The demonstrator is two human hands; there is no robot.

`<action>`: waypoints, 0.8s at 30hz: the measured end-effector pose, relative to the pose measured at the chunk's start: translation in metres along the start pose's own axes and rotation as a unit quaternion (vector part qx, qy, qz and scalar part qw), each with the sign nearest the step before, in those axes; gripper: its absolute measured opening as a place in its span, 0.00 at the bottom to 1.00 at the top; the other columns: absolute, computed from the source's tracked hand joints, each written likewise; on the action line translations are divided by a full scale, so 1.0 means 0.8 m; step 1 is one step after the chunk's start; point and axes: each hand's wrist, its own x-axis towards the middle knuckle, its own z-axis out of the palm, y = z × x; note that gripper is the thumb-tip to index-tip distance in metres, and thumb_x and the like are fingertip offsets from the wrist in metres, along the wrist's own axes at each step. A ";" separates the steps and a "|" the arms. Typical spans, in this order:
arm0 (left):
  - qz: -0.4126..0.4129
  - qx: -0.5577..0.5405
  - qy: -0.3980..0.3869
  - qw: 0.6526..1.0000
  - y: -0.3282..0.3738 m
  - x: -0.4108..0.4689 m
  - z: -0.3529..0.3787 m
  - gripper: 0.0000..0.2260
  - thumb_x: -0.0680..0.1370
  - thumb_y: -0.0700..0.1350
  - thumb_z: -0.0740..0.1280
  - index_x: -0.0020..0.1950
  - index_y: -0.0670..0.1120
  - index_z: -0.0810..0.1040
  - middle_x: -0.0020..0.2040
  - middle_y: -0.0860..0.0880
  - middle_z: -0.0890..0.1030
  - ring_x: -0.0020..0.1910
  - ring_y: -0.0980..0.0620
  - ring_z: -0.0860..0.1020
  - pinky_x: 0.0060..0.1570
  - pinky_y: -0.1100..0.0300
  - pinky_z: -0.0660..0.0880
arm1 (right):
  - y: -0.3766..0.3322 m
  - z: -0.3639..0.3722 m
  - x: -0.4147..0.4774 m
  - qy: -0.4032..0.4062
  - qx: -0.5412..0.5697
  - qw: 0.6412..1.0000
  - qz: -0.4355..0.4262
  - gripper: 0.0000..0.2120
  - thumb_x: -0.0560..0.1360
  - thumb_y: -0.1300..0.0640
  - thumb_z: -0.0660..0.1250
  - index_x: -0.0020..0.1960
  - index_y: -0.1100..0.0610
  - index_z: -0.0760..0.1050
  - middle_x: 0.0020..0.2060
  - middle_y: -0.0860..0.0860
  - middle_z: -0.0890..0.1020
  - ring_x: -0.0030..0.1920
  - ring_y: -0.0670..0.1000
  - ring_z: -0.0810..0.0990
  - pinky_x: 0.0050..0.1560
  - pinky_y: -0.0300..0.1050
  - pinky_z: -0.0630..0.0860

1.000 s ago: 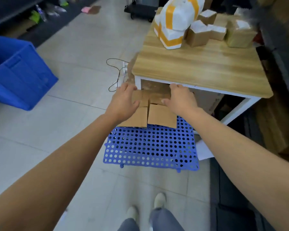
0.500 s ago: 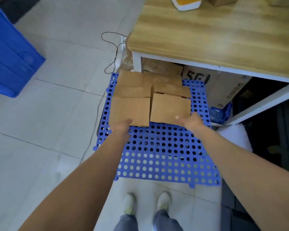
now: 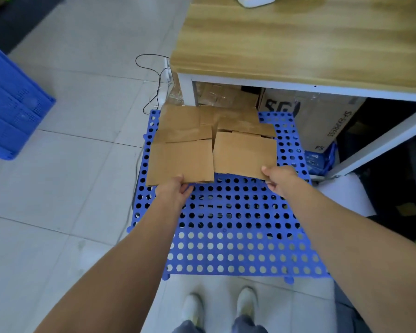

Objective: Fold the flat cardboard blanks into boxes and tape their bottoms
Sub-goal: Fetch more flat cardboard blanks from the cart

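Left hand and right hand grip cardboard blanks (on blue mat).

Bare forearms behind the fingers; farther back from them, white shoes under grey-blue trousers.

Cardboard blanks, perhaps four; one blue mat; one table.

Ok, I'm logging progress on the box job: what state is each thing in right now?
blue perforated pallet: flat on the floor.
cardboard blanks: flat, unfolded, stacked on the pallet.
left hand: grips the blanks' near edge.
right hand: pinches the blanks' near right corner.
SF Express carton: stands under the wooden table.
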 end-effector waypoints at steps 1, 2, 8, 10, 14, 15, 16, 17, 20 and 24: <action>0.005 -0.002 -0.005 1.000 0.003 -0.007 0.001 0.18 0.80 0.34 0.62 0.70 0.38 0.66 0.65 0.40 0.75 0.63 0.43 0.75 0.59 0.48 0.73 | -0.003 -0.001 -0.006 -0.002 0.018 1.000 0.003 0.17 0.77 0.63 0.67 0.65 0.63 0.70 0.58 0.57 0.76 0.51 0.53 0.75 0.56 0.44 0.75; 0.011 -0.005 -0.010 1.000 0.006 -0.015 0.001 0.18 0.80 0.34 0.61 0.70 0.37 0.66 0.65 0.39 0.74 0.63 0.43 0.74 0.61 0.47 0.73 | -0.008 -0.004 -0.014 -0.006 0.042 0.999 0.007 0.16 0.78 0.63 0.66 0.65 0.63 0.70 0.59 0.57 0.76 0.53 0.53 0.76 0.56 0.44 0.75; 0.047 0.000 -0.024 0.999 0.037 -0.099 0.006 0.17 0.81 0.33 0.59 0.69 0.36 0.65 0.63 0.37 0.75 0.61 0.41 0.76 0.60 0.45 0.74 | -0.049 -0.030 -0.083 -0.044 0.121 0.992 0.010 0.15 0.80 0.68 0.60 0.66 0.63 0.68 0.63 0.58 0.74 0.63 0.56 0.75 0.51 0.43 0.73; 0.061 0.011 -0.027 0.998 0.050 -0.138 0.007 0.16 0.81 0.33 0.59 0.69 0.35 0.66 0.62 0.37 0.75 0.59 0.42 0.76 0.58 0.46 0.75 | -0.062 -0.043 -0.114 -0.040 0.126 0.991 -0.002 0.15 0.79 0.68 0.60 0.66 0.62 0.68 0.64 0.59 0.74 0.62 0.56 0.76 0.50 0.44 0.73; 0.086 0.012 -0.060 0.994 0.079 -0.222 0.017 0.16 0.81 0.34 0.58 0.68 0.35 0.65 0.62 0.37 0.75 0.60 0.42 0.76 0.57 0.47 0.75 | -0.093 -0.085 -0.183 -0.027 0.146 0.988 -0.044 0.14 0.79 0.68 0.60 0.64 0.63 0.69 0.63 0.59 0.75 0.57 0.56 0.76 0.49 0.43 0.72; 0.094 0.013 -0.076 0.993 0.085 -0.244 0.021 0.15 0.81 0.34 0.58 0.68 0.35 0.65 0.61 0.38 0.76 0.62 0.42 0.75 0.56 0.47 0.75 | -0.100 -0.099 -0.201 -0.020 0.154 0.986 -0.058 0.13 0.79 0.68 0.60 0.63 0.62 0.70 0.63 0.59 0.75 0.57 0.56 0.76 0.49 0.43 0.72; 0.105 0.020 -0.095 0.990 0.091 -0.266 0.027 0.15 0.81 0.34 0.57 0.69 0.35 0.65 0.58 0.38 0.76 0.63 0.42 0.75 0.55 0.48 0.74 | -0.108 -0.114 -0.219 -0.010 0.163 0.984 -0.073 0.10 0.79 0.68 0.60 0.60 0.62 0.70 0.63 0.59 0.75 0.58 0.56 0.76 0.49 0.43 0.73; 0.119 0.028 -0.113 0.986 0.097 -0.288 0.032 0.15 0.82 0.34 0.57 0.69 0.35 0.65 0.57 0.39 0.76 0.64 0.41 0.74 0.54 0.48 0.73 | -0.116 -0.130 -0.238 -0.001 0.172 0.981 -0.087 0.08 0.79 0.68 0.60 0.57 0.61 0.69 0.63 0.59 0.75 0.60 0.56 0.75 0.50 0.44 0.73; 0.151 0.042 -0.175 0.972 0.111 -0.344 0.051 0.17 0.81 0.34 0.58 0.70 0.37 0.65 0.62 0.38 0.75 0.60 0.42 0.76 0.56 0.46 0.74 | -0.132 -0.184 -0.302 0.026 0.218 0.966 -0.136 0.08 0.80 0.67 0.59 0.58 0.60 0.69 0.64 0.59 0.75 0.62 0.56 0.75 0.50 0.44 0.73; 0.163 0.093 -0.267 0.945 0.104 -0.409 0.077 0.17 0.81 0.34 0.58 0.70 0.37 0.65 0.47 0.43 0.76 0.43 0.49 0.75 0.56 0.47 0.73 | -0.117 -0.260 -0.384 0.088 0.269 0.934 -0.219 0.15 0.79 0.68 0.58 0.65 0.62 0.69 0.63 0.58 0.75 0.60 0.56 0.75 0.48 0.44 0.74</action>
